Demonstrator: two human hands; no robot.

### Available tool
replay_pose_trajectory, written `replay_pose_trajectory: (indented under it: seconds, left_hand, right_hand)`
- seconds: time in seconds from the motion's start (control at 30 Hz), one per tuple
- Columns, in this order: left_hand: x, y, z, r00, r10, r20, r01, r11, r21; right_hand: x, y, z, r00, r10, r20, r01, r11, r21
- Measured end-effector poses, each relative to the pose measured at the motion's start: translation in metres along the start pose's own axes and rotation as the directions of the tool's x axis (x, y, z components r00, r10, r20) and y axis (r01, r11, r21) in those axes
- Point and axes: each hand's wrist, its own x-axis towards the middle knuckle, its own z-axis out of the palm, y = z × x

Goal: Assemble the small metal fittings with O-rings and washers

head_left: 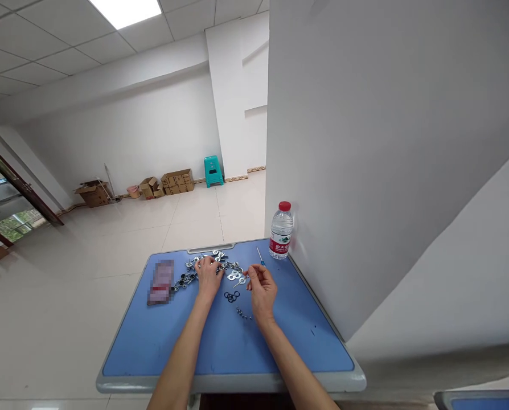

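My left hand (209,277) reaches into a pile of small metal parts (189,278), its fingers apart and bent down onto them; the fingertips are partly hidden. My right hand (263,289) is closed in a pinch at the right of the pile. Between its thumb and fingers is a small silvery metal part with a thin pin (239,282). Flat metal plates (233,275) lie between the two hands. Nearer to me are several black rubber rings (231,296) and a row of small screws (243,314).
The blue table top (229,347) has a grey rim. A blue-handled screwdriver (261,258) lies beyond my right hand, near a water bottle (281,230) against the wall. On the left lies a blurred-out purple item (161,281). Cardboard boxes (177,182) and a teal stool (213,171) stand farther off.
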Motion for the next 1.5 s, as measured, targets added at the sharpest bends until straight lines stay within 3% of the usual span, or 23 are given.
replay_pose_trajectory:
  seconds: [0.23,0.57,0.67,0.8,0.97,1.27,1.5]
  left_hand:
    - [-0.003,0.007,0.002,1.0,0.026,-0.005,-0.026,0.999,-0.02]
    - [-0.005,0.009,0.002,0.998,-0.034,-0.051,0.029,0.995,-0.097]
    - [-0.004,0.003,-0.005,0.996,-0.059,-0.068,0.048,0.987,-0.152]
    - [-0.009,-0.025,-0.03,0.984,-0.154,-0.09,0.13,0.965,-0.227]
    - [-0.028,-0.053,-0.055,0.989,-0.145,-0.013,0.137,0.959,-0.25]
    - [-0.053,-0.034,-0.051,0.988,-0.027,0.153,0.053,0.984,-0.17]
    - [-0.093,-0.027,-0.069,0.97,-0.023,0.24,0.078,0.972,-0.222]
  right_hand:
    - [-0.001,-0.001,-0.001,1.0,0.001,0.017,-0.001,1.0,-0.019]
    - [-0.003,0.0,-0.002,0.999,0.008,0.032,-0.007,1.0,-0.026]
    - [-0.001,0.0,-0.003,1.0,0.012,0.009,-0.012,1.0,-0.016]
    - [0.0,-0.003,-0.003,1.0,0.024,-0.011,-0.024,1.0,-0.02]
    - [0.001,-0.003,0.0,1.0,0.014,0.011,-0.013,1.0,-0.016]
    - [0.004,-0.003,-0.003,1.0,-0.001,-0.011,0.001,1.0,-0.028]
    - [0.004,-0.002,-0.003,1.0,0.026,0.008,-0.026,0.999,-0.04]
